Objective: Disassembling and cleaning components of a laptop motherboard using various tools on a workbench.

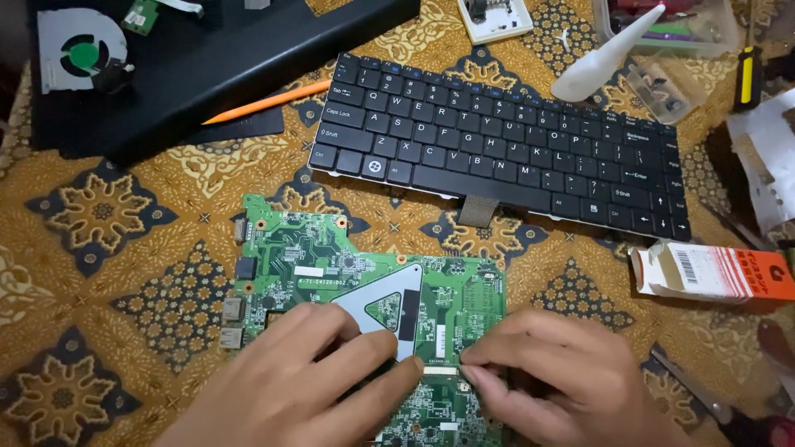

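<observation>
You are working both hands over the green laptop motherboard point(348, 273), which is lying flat on the patterned cloth over the counter point(108, 248), just below the detached black keyboard point(497, 141). Your left hand point(306, 381) is pressing its fingers down on the board beside the grey triangular bracket point(389, 290), holding nothing; your right hand point(546, 372) is pinching at the small connector point(443, 370) on the board's middle. Be steadying the board firmly while the pinch is working squarely, not twisting.
</observation>
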